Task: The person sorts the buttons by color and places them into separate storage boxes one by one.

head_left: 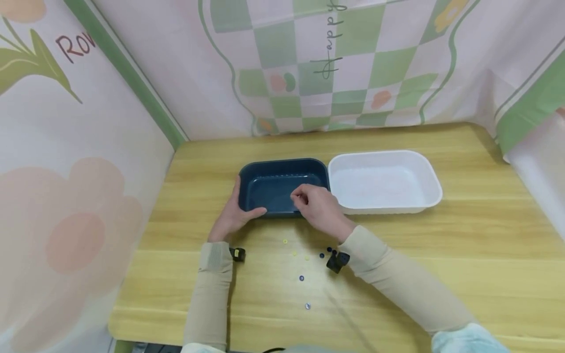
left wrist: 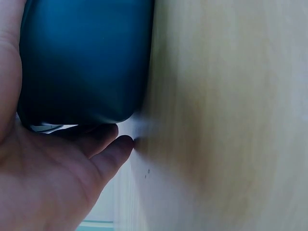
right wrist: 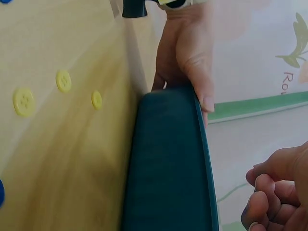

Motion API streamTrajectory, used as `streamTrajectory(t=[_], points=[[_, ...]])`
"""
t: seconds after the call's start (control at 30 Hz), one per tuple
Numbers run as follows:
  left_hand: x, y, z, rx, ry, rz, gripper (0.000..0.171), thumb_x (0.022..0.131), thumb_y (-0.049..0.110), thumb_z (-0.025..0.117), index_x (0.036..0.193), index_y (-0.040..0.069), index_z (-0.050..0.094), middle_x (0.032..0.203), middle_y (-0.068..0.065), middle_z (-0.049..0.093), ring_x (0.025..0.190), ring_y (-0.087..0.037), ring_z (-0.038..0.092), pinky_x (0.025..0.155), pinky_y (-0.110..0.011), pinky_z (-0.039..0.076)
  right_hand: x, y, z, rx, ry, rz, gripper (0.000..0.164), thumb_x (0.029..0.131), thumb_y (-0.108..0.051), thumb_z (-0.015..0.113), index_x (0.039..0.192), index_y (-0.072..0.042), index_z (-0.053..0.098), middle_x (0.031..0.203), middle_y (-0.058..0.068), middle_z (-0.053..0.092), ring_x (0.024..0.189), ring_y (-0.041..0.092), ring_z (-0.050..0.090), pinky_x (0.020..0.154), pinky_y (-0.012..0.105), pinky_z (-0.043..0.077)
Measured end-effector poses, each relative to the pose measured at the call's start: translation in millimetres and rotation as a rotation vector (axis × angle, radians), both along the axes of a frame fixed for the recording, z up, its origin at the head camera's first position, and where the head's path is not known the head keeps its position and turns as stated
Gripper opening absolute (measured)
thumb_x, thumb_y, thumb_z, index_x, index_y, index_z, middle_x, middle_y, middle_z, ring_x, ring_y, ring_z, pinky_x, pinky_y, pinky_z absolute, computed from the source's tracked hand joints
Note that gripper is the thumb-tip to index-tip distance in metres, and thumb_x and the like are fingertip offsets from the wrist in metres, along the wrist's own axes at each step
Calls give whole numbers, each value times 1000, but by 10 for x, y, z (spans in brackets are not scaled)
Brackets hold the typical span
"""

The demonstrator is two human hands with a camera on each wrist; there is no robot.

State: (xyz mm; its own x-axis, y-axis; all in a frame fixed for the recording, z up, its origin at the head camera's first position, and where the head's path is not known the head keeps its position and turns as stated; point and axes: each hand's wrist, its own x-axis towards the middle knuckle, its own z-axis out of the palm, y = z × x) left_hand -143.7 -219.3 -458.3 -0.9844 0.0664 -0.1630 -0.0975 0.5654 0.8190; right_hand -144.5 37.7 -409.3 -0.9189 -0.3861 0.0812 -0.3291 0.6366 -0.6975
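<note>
My left hand (head_left: 232,212) grips the near left corner of a dark blue plastic tray (head_left: 282,161), thumb at the front rim and fingers along the left end. In the left wrist view the fingers (left wrist: 113,154) lie against the tray's wall (left wrist: 91,62). Above the tray's near right part is my right hand (head_left: 320,206), its fingers curled in and the thumb near the index fingertip. No held thing can be made out in the right wrist view, where the curled fingers (right wrist: 264,204) show. Three yellow buttons (right wrist: 23,101) lie on the table before the tray.
A white tray (head_left: 434,193) adjoins the dark one on its right. Dark blue buttons (head_left: 321,255) lie near the right wrist camera (head_left: 337,262). A blue-purple button (head_left: 301,278) and a pale button (head_left: 307,306) are closer on the wooden table (head_left: 176,294). Patterned curtains (head_left: 273,54) hang behind.
</note>
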Motion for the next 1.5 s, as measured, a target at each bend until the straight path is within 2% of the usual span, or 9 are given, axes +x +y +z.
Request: streamTrajectory(t=[0.23,0.47,0.97,1.1,1.3,1.4,1.5], points=[[11,-1,-4,38,-6,5,119,80,40,80,156,25,-10,162,6,-7,147,-23,5,117,-48,13,117,-74,-2,27,47,28,15,97,-22,60,101,-11,70,82,-4,61,65,13,54,57,27,47],[18,-3,-4,32,-11,5,119,80,40,80,154,35,-13,162,6,-6,147,-22,5,118,-47,13,226,-142,-12,38,60,56,13,97,-21,60,99,-13,70,83,-6,61,67,11,54,60,25,48],[5,-1,-22,26,-4,13,119,79,41,80,156,25,-9,163,2,-3,147,-25,8,117,-49,15,383,-240,-104,49,87,135,9,94,-18,63,97,-13,71,82,-8,61,66,7,52,61,23,48],[4,-4,-29,27,-8,16,119,79,42,80,156,27,-9,163,1,-2,147,-26,8,117,-50,15,400,-263,-133,100,95,157,10,95,-20,62,95,-15,71,78,-10,58,63,5,50,57,23,45],[-3,-4,-31,22,3,15,119,79,41,80,156,29,-10,163,-2,0,147,-28,11,116,-51,16,395,-292,-166,224,5,218,17,96,-25,62,105,-14,71,84,-7,61,67,8,54,60,24,48],[-5,-4,-31,27,3,18,119,79,40,80,156,29,-10,163,-2,0,147,-27,10,117,-51,15,399,-299,-204,315,36,278,27,96,-27,60,115,-11,71,96,-1,66,76,11,59,65,28,52],[-8,-5,-28,37,-1,19,119,79,39,80,156,30,-10,163,0,-1,147,-26,9,117,-50,14,410,-301,-251,379,104,332,30,96,-26,60,119,-10,70,97,3,64,77,14,58,64,29,51]])
